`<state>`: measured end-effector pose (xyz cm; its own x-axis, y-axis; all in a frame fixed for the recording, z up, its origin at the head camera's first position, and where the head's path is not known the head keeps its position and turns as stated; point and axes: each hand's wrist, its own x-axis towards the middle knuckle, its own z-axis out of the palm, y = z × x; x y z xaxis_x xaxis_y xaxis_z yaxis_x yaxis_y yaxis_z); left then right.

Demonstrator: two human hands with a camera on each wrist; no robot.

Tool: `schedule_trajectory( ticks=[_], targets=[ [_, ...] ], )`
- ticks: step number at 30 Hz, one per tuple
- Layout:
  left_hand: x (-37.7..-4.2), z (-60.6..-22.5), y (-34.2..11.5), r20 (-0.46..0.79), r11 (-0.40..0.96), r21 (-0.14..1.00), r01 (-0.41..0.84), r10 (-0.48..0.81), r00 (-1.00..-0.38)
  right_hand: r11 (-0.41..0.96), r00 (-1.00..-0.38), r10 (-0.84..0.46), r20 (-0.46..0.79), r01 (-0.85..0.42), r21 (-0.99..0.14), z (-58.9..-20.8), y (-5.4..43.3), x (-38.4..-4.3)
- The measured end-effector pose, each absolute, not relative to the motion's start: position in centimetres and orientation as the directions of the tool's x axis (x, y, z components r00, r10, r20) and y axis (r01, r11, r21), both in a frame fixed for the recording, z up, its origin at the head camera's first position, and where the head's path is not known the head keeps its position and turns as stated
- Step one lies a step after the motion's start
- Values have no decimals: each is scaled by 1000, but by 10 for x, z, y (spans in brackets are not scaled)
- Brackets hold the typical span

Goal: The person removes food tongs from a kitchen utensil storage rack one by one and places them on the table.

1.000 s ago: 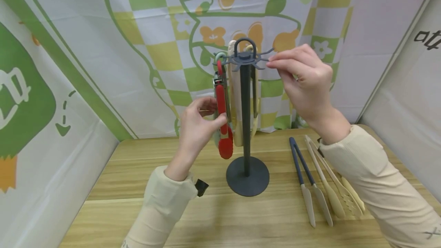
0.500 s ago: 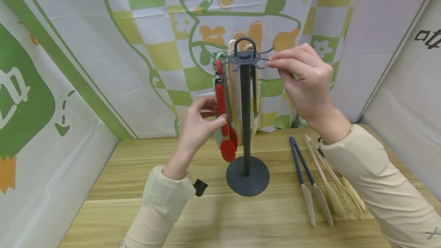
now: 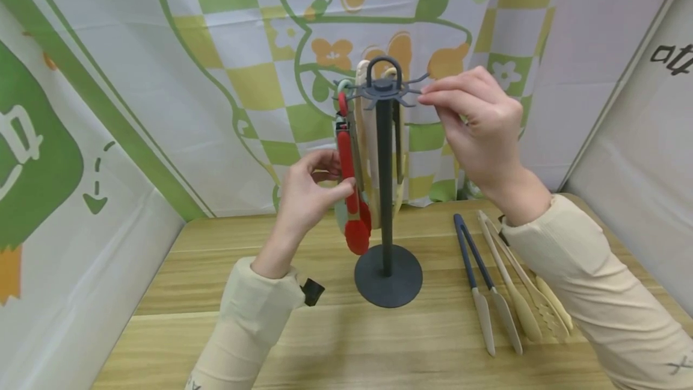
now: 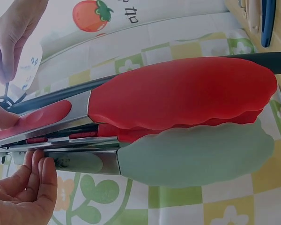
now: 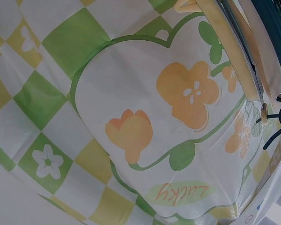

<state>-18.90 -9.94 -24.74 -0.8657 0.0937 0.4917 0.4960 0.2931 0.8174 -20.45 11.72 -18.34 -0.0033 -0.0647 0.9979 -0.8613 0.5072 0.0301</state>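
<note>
Head view: the red tongs (image 3: 345, 152) hang nearly upright left of the stand's pole (image 3: 386, 197), ring end up by the hooks; whether it is hooked, I can't tell. The left hand (image 3: 311, 191) holds them mid-handle, so it is the nearer; across the pole, the right hand (image 3: 479, 116) pinches a hook's tip (image 3: 415, 91).

Left wrist view: thumb on the red handle, fingertips against the green tongs (image 4: 196, 154) alongside, long axes nearly matched.

Right wrist view: hooks (image 5: 274, 116) and hanging utensils show; the pinch itself doesn't.

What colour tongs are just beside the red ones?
Pale green tongs, clearest in the left wrist view.
</note>
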Motion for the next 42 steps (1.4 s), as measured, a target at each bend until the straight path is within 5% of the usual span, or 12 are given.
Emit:
schedule_trajectory(
  ticks=[42],
  targets=[
    [-178, -246, -94, 518, 45, 852, 522, 70, -852, 516, -19, -76, 997, -856, 23, -182, 117, -203]
  ],
)
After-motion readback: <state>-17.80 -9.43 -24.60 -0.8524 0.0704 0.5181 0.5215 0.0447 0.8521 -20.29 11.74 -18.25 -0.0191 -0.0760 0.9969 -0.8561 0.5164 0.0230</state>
